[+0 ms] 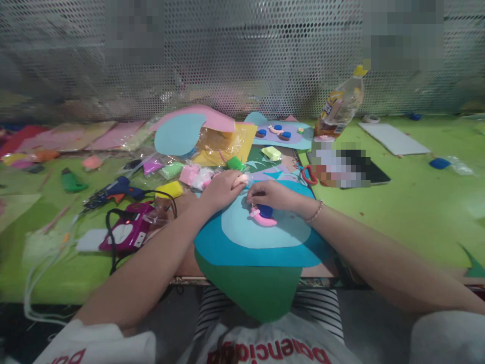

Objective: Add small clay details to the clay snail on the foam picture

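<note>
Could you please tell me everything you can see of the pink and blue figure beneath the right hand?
The figure is small and looks like soft modelling clay. A smooth pink piece curves along its near side, with a rounded dark blue piece behind it and small pink lumps at its left end. It lies on the light blue paper. The right hand has its fingertips right by the lumps; whether they touch is unclear.

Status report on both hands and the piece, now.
Left hand at pale lump. Right hand, fingertips pinched, just above pink-and-blue piece. Piece on light-blue paper. Red-handled scissors lie beyond right wrist.
</note>
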Available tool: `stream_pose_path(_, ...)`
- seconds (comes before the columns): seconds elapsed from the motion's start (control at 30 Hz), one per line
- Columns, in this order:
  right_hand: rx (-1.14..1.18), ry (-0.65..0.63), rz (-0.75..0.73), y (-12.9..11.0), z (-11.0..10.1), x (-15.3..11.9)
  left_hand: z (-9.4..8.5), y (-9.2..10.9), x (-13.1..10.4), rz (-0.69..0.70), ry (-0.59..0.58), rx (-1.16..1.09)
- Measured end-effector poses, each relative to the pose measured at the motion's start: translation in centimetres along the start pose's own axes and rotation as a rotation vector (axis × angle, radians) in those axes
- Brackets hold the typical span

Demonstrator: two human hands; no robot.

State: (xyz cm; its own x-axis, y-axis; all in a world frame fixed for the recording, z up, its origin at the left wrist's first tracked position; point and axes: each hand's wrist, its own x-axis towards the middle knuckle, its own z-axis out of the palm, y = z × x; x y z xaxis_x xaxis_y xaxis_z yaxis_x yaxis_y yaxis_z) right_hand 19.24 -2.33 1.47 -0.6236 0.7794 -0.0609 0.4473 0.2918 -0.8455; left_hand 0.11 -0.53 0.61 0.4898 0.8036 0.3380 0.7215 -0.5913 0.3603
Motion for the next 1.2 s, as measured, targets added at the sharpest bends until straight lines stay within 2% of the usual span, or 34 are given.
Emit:
stream_pose_path(0.3, 0.092, -0.001, -0.030, 0.3, 0.4, -0.1, 0.0, 0.0, 0.0, -0.024, -0.002, -0.003)
stream_pose_path(0.6, -0.005, 0.017, -0.083, 0.6, 0.4, -0.2, 0.1, 0.0, 0.0, -0.012, -0.002, 0.004)
stream_pose_path(0.87, 0.054, 0.063, -0.048, 0.5, 0.4, -0.3, 0.1, -0.2, 0.0, -0.005, 0.013, -0.001)
stream_pose_path(0.97, 0.038, 0.190, -0.061, 0.4, -0.1, -0.3, 0.0, 0.0, 0.1, -0.006, 0.012, 0.002)
stream_pose_path(1.1, -0.016, 0.490, -0.127, 0.5, -0.6, -0.1, -0.3, 0.5, 0.0, -0.037, 0.038, -0.021)
stream_pose_path(1.2, -0.050, 0.584, -0.178, 0.6, -0.6, 0.1, -0.5, 0.9, -0.1, -0.040, 0.042, -0.085)
